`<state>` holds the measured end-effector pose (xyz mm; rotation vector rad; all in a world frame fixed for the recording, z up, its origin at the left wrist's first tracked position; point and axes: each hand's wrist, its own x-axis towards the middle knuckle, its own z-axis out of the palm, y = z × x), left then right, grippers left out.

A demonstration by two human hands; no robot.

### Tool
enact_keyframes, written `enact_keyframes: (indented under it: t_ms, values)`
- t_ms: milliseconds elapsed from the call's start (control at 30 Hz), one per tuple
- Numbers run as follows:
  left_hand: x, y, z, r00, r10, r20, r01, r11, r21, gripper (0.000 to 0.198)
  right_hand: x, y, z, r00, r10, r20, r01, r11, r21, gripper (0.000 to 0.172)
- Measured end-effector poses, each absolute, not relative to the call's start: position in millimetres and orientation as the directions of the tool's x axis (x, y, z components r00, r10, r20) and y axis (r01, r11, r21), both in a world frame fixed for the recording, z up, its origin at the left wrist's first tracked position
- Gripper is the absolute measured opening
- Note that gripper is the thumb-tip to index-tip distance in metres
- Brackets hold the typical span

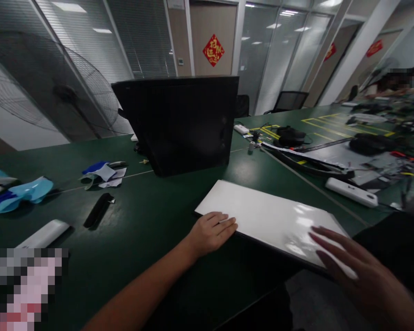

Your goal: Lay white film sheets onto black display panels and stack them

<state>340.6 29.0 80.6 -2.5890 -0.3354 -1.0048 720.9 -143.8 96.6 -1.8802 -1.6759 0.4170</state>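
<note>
A glossy white flat panel [269, 216] with a dark edge lies at a slant near the table's front edge, its right part reaching past that edge. My left hand [212, 232] grips its near left side, fingers on top and the thumb out of sight. Over the right end of the panel is my right hand [352, 257], fingers stretched out and apart, slightly blurred. I cannot tell whether those fingertips touch the surface. Behind the panel stands a large black box-like object [182, 124], upright on the green table [131, 248].
A white power strip [352, 192] and a long black curved strip [307, 161] lie to the right. Leftward are a black slim object [99, 210], a white oblong device [44, 233], blue wrapping [27, 193] and crumpled papers [105, 174]. A large fan [65, 92] stands beyond.
</note>
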Motion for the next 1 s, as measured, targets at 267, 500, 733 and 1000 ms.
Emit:
enact_keyframes:
  t_ms: [267, 500, 733, 1000]
  values:
    - [389.7, 55.0, 65.5, 0.825, 0.176, 0.537, 0.388, -0.868, -0.311, 0.032, 678.9, -94.0, 117.0, -0.235, 0.970, -0.058, 0.889, 0.190, -0.417, 0.057]
    - [387.1, 53.9, 55.1, 0.852, 0.097, 0.514, 0.322, -0.871, -0.370, 0.035, 690.0, -73.3, 106.9, -0.220, 0.955, -0.199, 0.910, 0.127, -0.394, 0.060]
    - [363.7, 36.4, 44.0, 0.861, 0.101, 0.498, 0.318, -0.871, -0.374, 0.033, 710.6, -25.3, 71.6, -0.167, 0.969, -0.182, 0.949, 0.108, -0.297, 0.061]
    - [265.2, -33.3, 41.9, 0.834, 0.337, 0.437, 0.474, -0.842, -0.256, 0.036, 745.5, 42.8, 20.0, -0.141, 0.982, -0.129, 0.959, 0.103, -0.262, 0.072]
